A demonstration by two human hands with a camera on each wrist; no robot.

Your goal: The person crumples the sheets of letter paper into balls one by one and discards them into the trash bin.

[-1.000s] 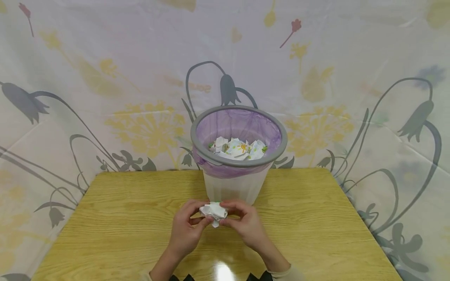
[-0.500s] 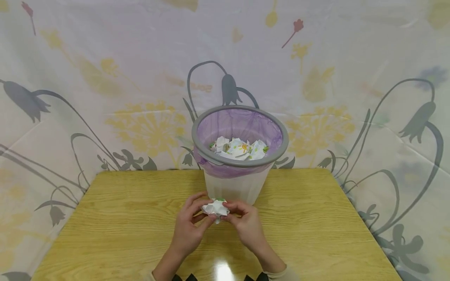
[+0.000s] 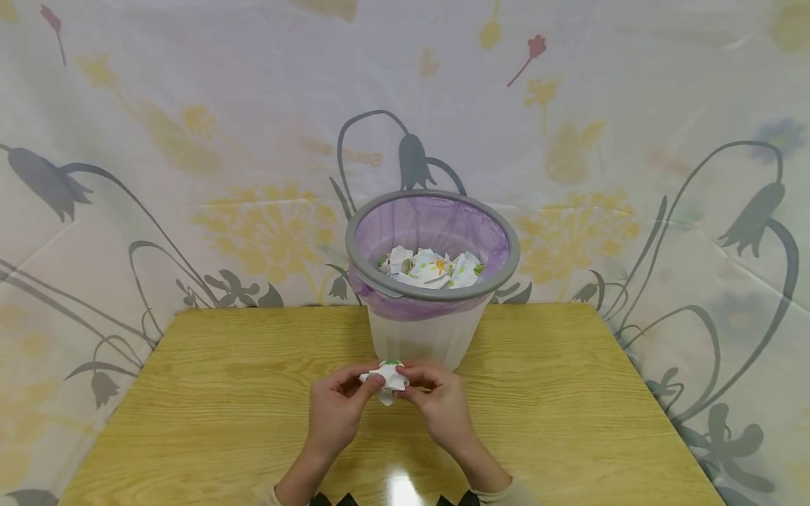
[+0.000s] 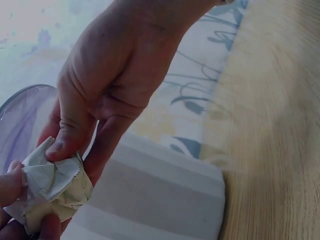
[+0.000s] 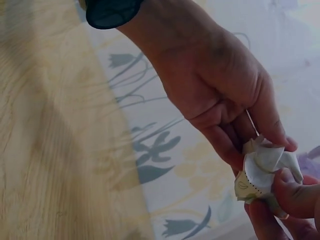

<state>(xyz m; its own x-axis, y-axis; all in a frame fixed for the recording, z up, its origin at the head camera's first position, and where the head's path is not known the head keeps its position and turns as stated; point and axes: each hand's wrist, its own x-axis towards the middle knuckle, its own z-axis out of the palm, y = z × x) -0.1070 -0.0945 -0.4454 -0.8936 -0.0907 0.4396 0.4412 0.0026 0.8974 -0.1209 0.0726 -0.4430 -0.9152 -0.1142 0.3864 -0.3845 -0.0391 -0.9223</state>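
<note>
Both hands hold one crumpled piece of white paper (image 3: 390,379), printed with a bit of green, in front of the bin. My left hand (image 3: 337,407) pinches its left side, thumb on top and fingers behind. From the other side my right hand (image 3: 443,407) grips it between thumb and fingers. In the left wrist view the crumpled paper (image 4: 50,182) shows folds and a perforated edge, with fingers of both hands around it. The right wrist view shows a dotted edge and a small leaf print on the crumpled paper (image 5: 262,170).
Just behind the hands, a white bin (image 3: 418,341) with a grey rim and purple liner stands on the wooden table (image 3: 253,379). Inside lie several crumpled printed papers (image 3: 433,267). A flower-patterned cloth (image 3: 253,105) hangs behind and at both sides.
The left thumb has moved up onto the paper's top face, and the left fingers have shifted behind it. The paper is turned and squeezed slightly; the right hand keeps its grip.
</note>
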